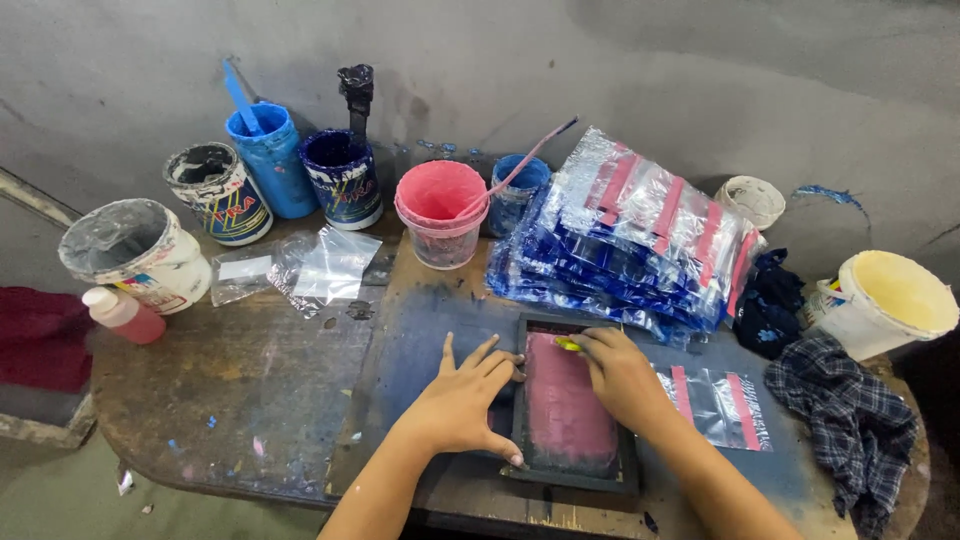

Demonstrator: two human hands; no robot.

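Here both hands [460, 400] [622, 378] hold the screen frame [570, 478], long axis pointing away.

One head-worn view looks steeply down, close over the worktable [250, 380] toward the wall

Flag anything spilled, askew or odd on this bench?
Nothing is tipped over. Blue paint is smeared on the wall by the small white tub, and dried flecks dot the table. The bag stack leans. Left hand steadies the pink screen frame; right hand holds something yellow on it.
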